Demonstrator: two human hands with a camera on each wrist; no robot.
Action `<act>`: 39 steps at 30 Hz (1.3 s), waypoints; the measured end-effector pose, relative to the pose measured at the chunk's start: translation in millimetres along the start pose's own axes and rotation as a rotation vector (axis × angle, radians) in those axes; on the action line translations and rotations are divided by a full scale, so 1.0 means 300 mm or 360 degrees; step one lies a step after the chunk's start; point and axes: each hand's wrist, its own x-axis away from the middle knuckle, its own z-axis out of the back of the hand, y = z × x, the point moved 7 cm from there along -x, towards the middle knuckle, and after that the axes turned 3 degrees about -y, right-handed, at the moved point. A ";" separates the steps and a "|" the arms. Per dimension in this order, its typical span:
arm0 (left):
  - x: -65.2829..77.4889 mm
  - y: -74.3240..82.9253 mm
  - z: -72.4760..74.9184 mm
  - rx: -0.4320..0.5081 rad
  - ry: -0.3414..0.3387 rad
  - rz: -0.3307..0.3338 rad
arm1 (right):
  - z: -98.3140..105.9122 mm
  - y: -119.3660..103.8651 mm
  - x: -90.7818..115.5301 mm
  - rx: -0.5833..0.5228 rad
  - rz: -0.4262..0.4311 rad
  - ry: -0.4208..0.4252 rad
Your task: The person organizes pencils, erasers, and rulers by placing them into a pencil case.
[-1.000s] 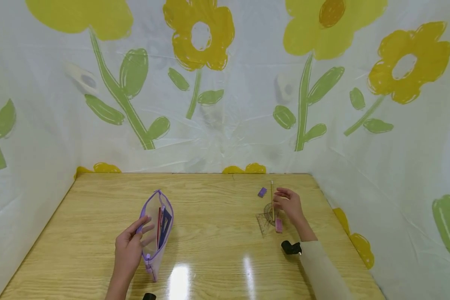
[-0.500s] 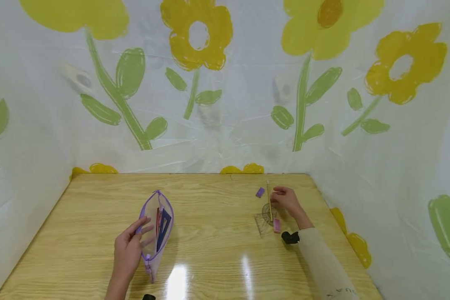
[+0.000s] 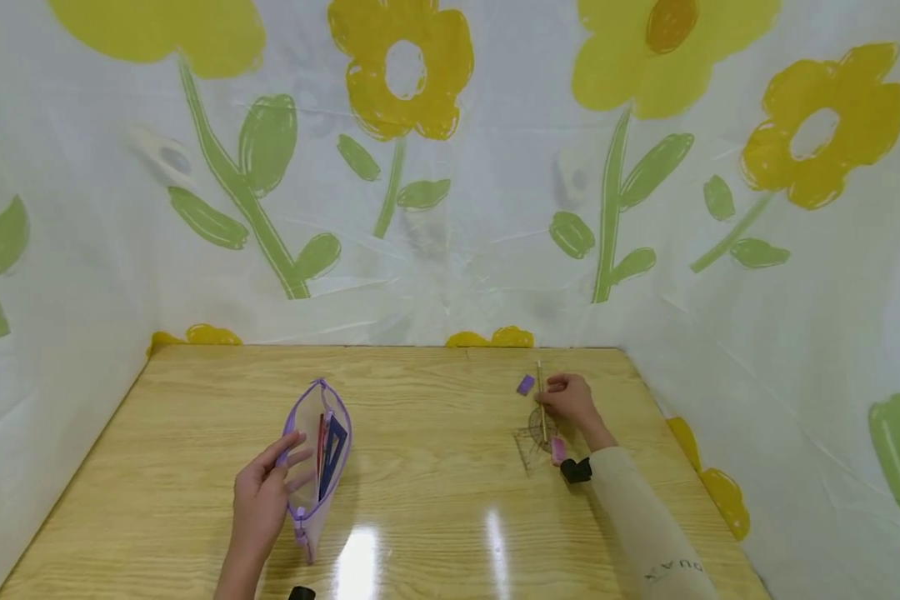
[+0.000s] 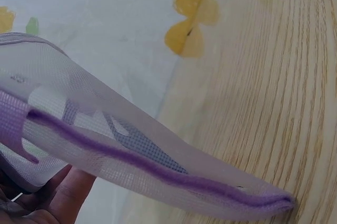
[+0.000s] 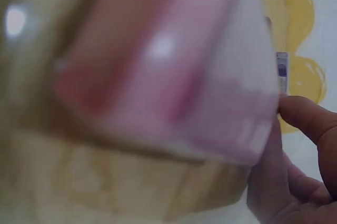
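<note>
Flower-printed sheeting walls a wooden bench. Fingers of the left hand, slightly spread, grip an unzipped pouch at their two o'clock; those of the right hand, drawn together, pinch a pencil, with a purple eraser at ten and a pink eraser at six.

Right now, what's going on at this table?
A person's left hand holds an open mesh pouch with a blue triangle ruler and something red inside. The right hand is at a pencil over a clear protractor; whether it has a grip is hard to tell. A pink block lies by the protractor and a purple block farther back, both outside the pouch.
</note>
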 end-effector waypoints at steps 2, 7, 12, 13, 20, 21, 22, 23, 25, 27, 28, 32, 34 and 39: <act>0.000 0.001 -0.001 -0.0010 0.0001 -0.0001 | 0.001 -0.006 0.000 0.0042 -0.0006 -0.0005; 0.000 -0.001 -0.001 -0.0041 0.0001 0.0003 | 0.001 -0.017 -0.003 0.0130 -0.0043 -0.0071; 0.000 -0.001 -0.003 -0.0037 -0.0010 -0.0016 | 0.004 -0.010 -0.002 0.0082 -0.0040 -0.0163; 0.001 0.001 -0.004 -0.0042 -0.0011 -0.0020 | 0.006 -0.003 -0.004 0.0060 -0.0045 -0.0179; 0.004 0.000 -0.009 -0.0055 -0.0012 0.0009 | 0.019 0.027 -0.014 -0.0126 -0.0025 -0.0322; 0.006 0.000 -0.010 -0.0055 -0.0012 0.0016 | 0.025 0.027 -0.012 -0.0144 -0.0004 -0.0341; 0.008 0.000 -0.010 -0.0054 -0.0012 0.0020 | 0.029 0.024 -0.010 -0.0168 0.0028 -0.0365; 0.010 0.001 -0.010 -0.0060 -0.0009 0.0023 | 0.033 0.025 -0.008 -0.0185 0.0042 -0.0376; 0.014 0.002 -0.011 -0.0059 -0.0006 0.0027 | 0.040 0.029 -0.008 -0.0219 0.0061 -0.0388; 0.014 0.002 -0.013 -0.0062 -0.0007 0.0028 | 0.044 0.036 -0.010 -0.0230 0.0048 -0.0391; 0.014 0.003 -0.013 -0.0065 -0.0008 0.0026 | 0.042 0.041 -0.013 -0.0241 0.0038 -0.0390; 0.013 0.006 -0.017 -0.0045 -0.0019 0.0012 | 0.032 0.052 -0.018 -0.0250 0.0018 -0.0403; 0.009 0.007 -0.022 -0.0021 -0.0030 0.0006 | 0.029 0.047 -0.013 -0.0256 0.0037 -0.0413; 0.008 0.005 -0.031 -0.0004 -0.0058 0.0011 | 0.029 0.028 0.006 -0.0251 0.0098 -0.0413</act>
